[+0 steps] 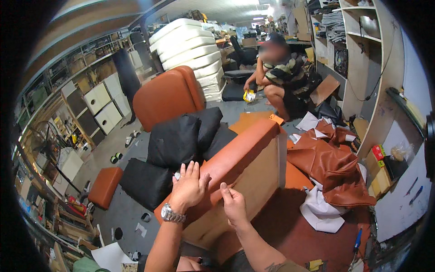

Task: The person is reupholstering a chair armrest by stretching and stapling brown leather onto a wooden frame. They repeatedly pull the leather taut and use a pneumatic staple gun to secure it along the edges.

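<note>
A long padded seat panel (240, 156) in orange-brown leather stands tilted in front of me, its bare board underside (253, 177) facing my right. My left hand (190, 185), with a metal watch on its wrist, lies on the leather near the close end, fingers stretched out. Close to where leather meets board, my right hand (235, 206) is closed with the thumb on top. Whatever it grips is hidden by the fingers. Black cushions (174, 138) are heaped just beyond the panel, on its left.
Loose orange-brown leather (328, 163) and white cloth (321, 211) lie on the right. A small orange cushion (105, 187) sits left, and rounded orange pads (165, 97) stand behind. White foam blocks (188, 50) are stacked farther back. A person (283, 75) crouches near the shelves (358, 59).
</note>
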`<action>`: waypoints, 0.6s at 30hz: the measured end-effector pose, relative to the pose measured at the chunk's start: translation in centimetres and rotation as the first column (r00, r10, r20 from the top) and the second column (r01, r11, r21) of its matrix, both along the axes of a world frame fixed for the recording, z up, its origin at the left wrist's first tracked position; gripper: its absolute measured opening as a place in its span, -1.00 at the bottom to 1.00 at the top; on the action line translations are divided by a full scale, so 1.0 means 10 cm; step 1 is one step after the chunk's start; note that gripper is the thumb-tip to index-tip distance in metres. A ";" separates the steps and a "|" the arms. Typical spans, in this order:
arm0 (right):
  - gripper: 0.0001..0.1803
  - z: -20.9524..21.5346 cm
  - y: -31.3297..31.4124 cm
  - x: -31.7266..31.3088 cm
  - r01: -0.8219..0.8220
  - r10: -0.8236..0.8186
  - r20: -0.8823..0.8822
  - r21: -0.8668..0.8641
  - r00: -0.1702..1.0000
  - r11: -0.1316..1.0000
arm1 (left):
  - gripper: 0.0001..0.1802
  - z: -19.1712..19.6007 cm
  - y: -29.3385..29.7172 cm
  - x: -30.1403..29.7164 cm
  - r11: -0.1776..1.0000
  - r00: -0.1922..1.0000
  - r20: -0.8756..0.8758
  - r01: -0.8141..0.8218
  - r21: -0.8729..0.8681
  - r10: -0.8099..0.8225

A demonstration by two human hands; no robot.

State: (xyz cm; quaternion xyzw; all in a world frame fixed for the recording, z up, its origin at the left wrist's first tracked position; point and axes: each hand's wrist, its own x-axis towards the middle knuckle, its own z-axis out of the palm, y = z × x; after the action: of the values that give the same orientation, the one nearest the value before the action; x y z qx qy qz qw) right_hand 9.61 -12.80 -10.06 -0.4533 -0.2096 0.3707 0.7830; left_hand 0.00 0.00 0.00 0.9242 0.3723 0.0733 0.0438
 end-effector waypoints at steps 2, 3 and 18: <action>-0.60 -0.08 0.10 -0.01 -0.028 0.025 -0.086 -0.036 0.996 0.999 | -0.14 0.02 0.01 -0.03 0.998 0.999 0.028 0.042 0.036 -0.043; -0.56 -0.12 0.12 -0.04 -0.008 0.011 -0.068 0.046 0.998 0.999 | -0.15 0.03 -0.01 -0.05 0.998 0.997 0.046 0.053 0.019 -0.054; -0.57 -0.32 0.12 -0.26 0.103 -0.091 -0.063 0.221 0.994 0.970 | -0.45 0.12 -0.20 -0.11 0.975 0.977 -0.056 0.210 0.069 -0.207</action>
State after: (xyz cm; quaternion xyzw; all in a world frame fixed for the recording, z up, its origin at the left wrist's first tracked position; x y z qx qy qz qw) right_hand 7.03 -11.56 -13.28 -0.3622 -0.2071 0.3177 0.8515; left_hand -1.12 -2.01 1.17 0.9606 0.2711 0.0598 0.0077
